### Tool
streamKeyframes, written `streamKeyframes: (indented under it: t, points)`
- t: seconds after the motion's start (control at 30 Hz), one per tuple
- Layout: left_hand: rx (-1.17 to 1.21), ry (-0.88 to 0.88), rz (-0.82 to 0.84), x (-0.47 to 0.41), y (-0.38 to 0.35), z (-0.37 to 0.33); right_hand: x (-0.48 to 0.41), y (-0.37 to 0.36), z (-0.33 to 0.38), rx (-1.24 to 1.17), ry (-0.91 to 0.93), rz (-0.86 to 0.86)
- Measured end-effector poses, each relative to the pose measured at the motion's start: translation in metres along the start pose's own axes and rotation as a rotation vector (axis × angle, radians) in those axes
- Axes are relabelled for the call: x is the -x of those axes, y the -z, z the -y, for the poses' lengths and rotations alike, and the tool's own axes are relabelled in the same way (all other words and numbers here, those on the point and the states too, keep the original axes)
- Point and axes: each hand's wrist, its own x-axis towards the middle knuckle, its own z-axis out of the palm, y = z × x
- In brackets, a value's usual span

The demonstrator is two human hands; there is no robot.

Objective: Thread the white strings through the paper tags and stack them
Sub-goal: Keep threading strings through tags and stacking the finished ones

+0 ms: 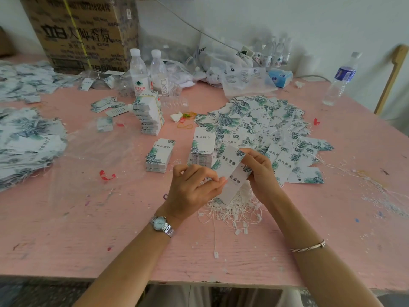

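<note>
The left hand (194, 185) and right hand (259, 171) each pinch the light, stiff paper tags (230, 167) by their edges. The strings (234, 207) near the front edge of the tabletop (88, 218) look limp and fiddly.

— What is worn behind the left hand (192, 187)?
— A wristwatch (159, 223), at seven o'clock from the middle of the view. It has a round silver case, a pale blue-white dial and a silver metal link band.
— And behind the right hand (261, 171)?
— A thin silver bracelet (308, 247), between four and five o'clock. Its slim strands cross, with a small join at the three o'clock end. Both forearms are bare.
</note>
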Motion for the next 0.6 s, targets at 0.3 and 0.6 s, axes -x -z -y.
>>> streamKeyframes:
  t: [0.3,0.6]
  points:
    - [0.082,0.005,0.049,-0.0013,-0.0017,-0.0008,0.0021,0.0002,0.0024,-0.006,0.029,0.042]
    - [0.275,0.088,0.29,-0.0002,-0.0037,0.001,0.0011,-0.0001,0.0002,-0.028,0.009,0.139]
